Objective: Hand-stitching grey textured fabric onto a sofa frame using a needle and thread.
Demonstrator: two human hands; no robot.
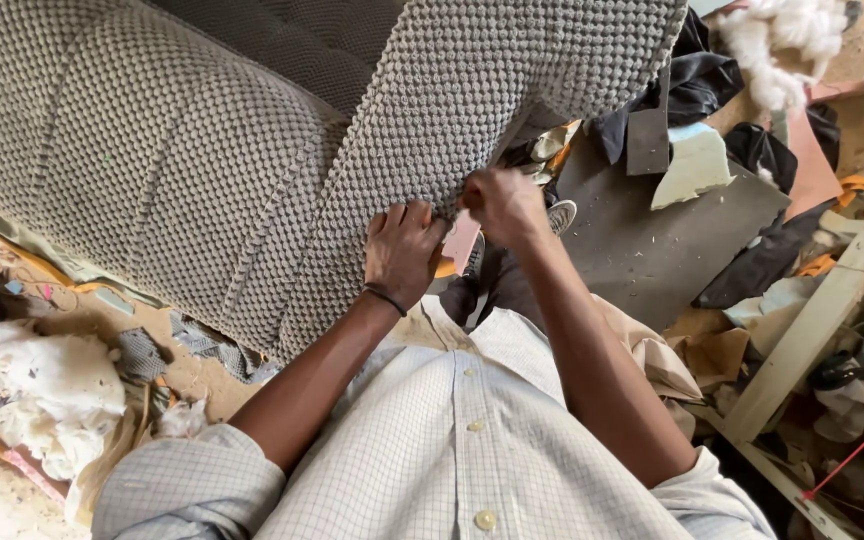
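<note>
Gripping the lower edge of a large grey bobble-textured upholstery cushion cover [252, 150] with both hands, low at the middle of the view; left hand [402, 250] lying flat against the fabric, fingers curling closed over its hem, thin black band on the wrist; right hand [502, 205] just beside it, fingers pinching shut on the same edge. Leaning over in a pale checked button shirt [452, 450]. Lying around on the floor: white fluffy stuffing [27, 385] at left, dark grey flat board [642, 245] and pale wooden frame [817, 325] at right
</note>
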